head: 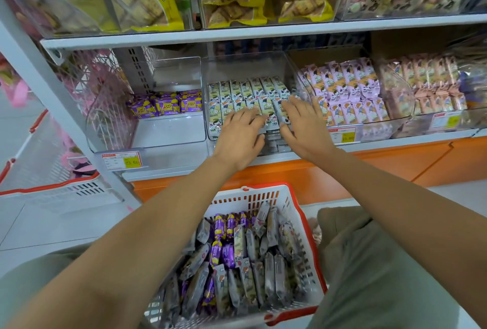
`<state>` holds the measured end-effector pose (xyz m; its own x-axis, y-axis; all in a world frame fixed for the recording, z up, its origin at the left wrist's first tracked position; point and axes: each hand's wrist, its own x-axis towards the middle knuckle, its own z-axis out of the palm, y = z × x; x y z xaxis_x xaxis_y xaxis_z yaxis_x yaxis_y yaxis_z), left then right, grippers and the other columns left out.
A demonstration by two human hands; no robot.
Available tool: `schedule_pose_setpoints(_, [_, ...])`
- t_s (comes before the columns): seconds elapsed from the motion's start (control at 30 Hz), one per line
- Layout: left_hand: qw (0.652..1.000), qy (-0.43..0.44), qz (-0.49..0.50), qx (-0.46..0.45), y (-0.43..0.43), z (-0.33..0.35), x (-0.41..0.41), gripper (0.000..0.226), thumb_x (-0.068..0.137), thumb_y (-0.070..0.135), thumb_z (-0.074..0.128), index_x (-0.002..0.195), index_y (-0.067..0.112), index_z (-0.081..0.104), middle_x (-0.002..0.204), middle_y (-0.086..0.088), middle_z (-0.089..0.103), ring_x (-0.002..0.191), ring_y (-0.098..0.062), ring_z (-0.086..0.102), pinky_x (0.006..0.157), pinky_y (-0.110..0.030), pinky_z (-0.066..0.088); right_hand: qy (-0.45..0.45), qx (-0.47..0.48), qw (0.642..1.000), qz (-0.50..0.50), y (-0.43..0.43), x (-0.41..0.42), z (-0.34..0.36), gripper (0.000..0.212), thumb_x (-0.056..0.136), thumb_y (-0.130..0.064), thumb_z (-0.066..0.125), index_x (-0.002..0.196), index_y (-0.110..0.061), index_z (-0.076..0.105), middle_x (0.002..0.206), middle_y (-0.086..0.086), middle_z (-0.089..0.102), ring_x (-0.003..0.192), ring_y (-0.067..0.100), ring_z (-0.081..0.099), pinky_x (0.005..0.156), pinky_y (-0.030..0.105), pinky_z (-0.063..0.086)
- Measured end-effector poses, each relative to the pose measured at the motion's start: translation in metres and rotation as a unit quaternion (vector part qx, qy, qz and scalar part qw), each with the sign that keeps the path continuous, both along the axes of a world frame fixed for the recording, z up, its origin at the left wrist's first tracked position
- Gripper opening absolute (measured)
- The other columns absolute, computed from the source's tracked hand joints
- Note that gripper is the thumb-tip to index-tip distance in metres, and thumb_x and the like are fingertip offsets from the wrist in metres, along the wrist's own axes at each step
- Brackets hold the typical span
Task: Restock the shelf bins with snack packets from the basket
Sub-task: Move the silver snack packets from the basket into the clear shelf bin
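A white basket with a red rim (286,198) stands on the floor between my knees, holding several grey-white and purple snack packets (242,270). On the lower shelf, the middle clear bin (245,65) holds rows of pale green packets (250,91). Both of my hands lie on those packets at the bin's front. My left hand (241,136) has straight, spread fingers pressing down on the rows. My right hand (303,123) does the same just to the right, fingers flat. Neither hand grips a packet.
The left bin (171,133) holds a few purple packets (166,104) at its back. To the right, bins of lilac packets (350,91) and pink packets (432,86). Yellow biscuit bags (237,9) fill the upper shelf. A second basket (52,191) stands at left.
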<state>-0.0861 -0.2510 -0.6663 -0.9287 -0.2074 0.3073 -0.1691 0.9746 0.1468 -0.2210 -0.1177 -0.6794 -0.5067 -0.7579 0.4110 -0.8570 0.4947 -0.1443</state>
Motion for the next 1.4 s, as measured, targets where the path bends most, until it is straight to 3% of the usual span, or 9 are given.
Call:
schedule_pose_setpoints(0.13, [0.992,0.126,-0.003,-0.007,0.006,-0.011,0.031,0.025,0.089,0.018,0.048,0.11,0.013,0.062,0.103,-0.005,0.055,0.098,-0.023,0.049,0.084,-0.035,0.04,0.0,-0.11,0.99,0.083,0.003,0.031,0.003,0.032,0.093,-0.026,0.041,0.114,-0.011,0.06,0.107,0.004,0.061,0.101,0.02,0.054,0.088,0.036,0.038])
schedule_pose_setpoints(0.33, [0.993,0.056,0.075,0.068,0.007,-0.067,0.096,0.019,0.086,0.017,0.049,0.098,0.012,0.063,0.093,-0.007,0.06,0.089,-0.029,0.055,0.072,-0.04,0.045,-0.067,-0.06,0.986,0.142,-0.001,0.085,-0.044,0.02,0.091,-0.02,0.046,0.095,-0.012,0.064,0.086,0.002,0.061,0.074,0.019,0.057,0.061,0.031,0.042])
schedule_pose_setpoints(0.53, [0.944,-0.221,0.189,0.156,-0.002,-0.142,0.152,0.029,0.093,0.028,0.049,0.117,0.016,0.06,0.115,-0.01,0.057,0.113,-0.03,0.051,0.093,-0.039,0.044,-0.282,0.218,0.934,0.032,0.002,0.101,-0.123,0.041,0.098,-0.029,0.05,0.136,-0.015,0.046,0.13,0.013,0.054,0.107,0.029,0.059,0.085,0.036,0.049])
schedule_pose_setpoints(0.63, [0.906,-0.315,0.214,0.184,0.001,-0.17,0.161,0.042,0.094,0.031,0.049,0.134,0.015,0.047,0.131,-0.016,0.049,0.125,-0.036,0.043,0.1,-0.043,0.041,-0.38,0.256,0.889,-0.009,0.003,0.105,-0.152,0.053,0.1,-0.031,0.048,0.147,-0.013,0.033,0.148,0.018,0.038,0.126,0.032,0.048,0.1,0.036,0.04])
schedule_pose_setpoints(0.7, [0.886,-0.35,0.236,0.195,0.003,-0.182,0.161,0.058,0.097,0.035,0.049,0.146,0.013,0.03,0.144,-0.019,0.038,0.132,-0.038,0.035,0.106,-0.045,0.036,-0.414,0.258,0.872,-0.027,-0.001,0.105,-0.167,0.055,0.101,-0.031,0.047,0.151,-0.015,0.028,0.148,0.02,0.036,0.119,0.031,0.053,0.1,0.036,0.042])
schedule_pose_setpoints(0.9, [0.861,-0.299,0.311,0.271,-0.015,-0.221,0.158,0.059,0.097,0.027,0.048,0.147,0.009,0.024,0.139,-0.023,0.036,0.123,-0.041,0.042,0.1,-0.046,0.038,-0.414,0.289,0.859,-0.086,-0.018,0.101,-0.218,0.059,0.096,-0.047,0.049,0.149,-0.027,0.031,0.154,0.019,0.016,0.139,0.04,0.03,0.114,0.051,0.03])
schedule_pose_setpoints(1.07, [0.827,-0.279,0.351,0.34,-0.036,-0.241,0.144,0.054,0.098,0.029,0.048,0.139,-0.001,0.03,0.14,-0.025,0.036,0.127,-0.042,0.04,0.104,-0.05,0.038,-0.361,0.266,0.886,-0.119,-0.021,0.101,-0.232,0.048,0.092,-0.042,0.059,0.128,-0.012,0.052,0.154,0.02,0.022,0.144,0.038,0.02,0.115,0.049,0.028])
schedule_pose_setpoints(1.2, [0.817,-0.287,0.371,0.336,-0.049,-0.254,0.14,0.066,0.092,0.034,0.06,0.14,-0.002,0.031,0.137,-0.024,0.042,0.126,-0.04,0.043,0.104,-0.048,0.039,-0.359,0.239,0.894,-0.124,-0.015,0.098,-0.235,0.029,0.089,-0.023,0.066,0.11,-0.007,0.054,0.134,0.019,0.039,0.122,0.034,0.043,0.097,0.035,0.041])
schedule_pose_setpoints(1.4, [0.794,-0.27,0.392,0.378,-0.056,-0.253,0.14,0.045,0.092,0.014,0.055,0.133,0.002,0.041,0.124,-0.023,0.058,0.113,-0.041,0.055,0.093,-0.044,0.044,-0.417,0.17,0.882,-0.14,-0.012,0.093,-0.233,0.019,0.086,-0.005,0.065,0.105,-0.007,0.06,0.128,0.015,0.046,0.115,0.03,0.05,0.09,0.03,0.041])
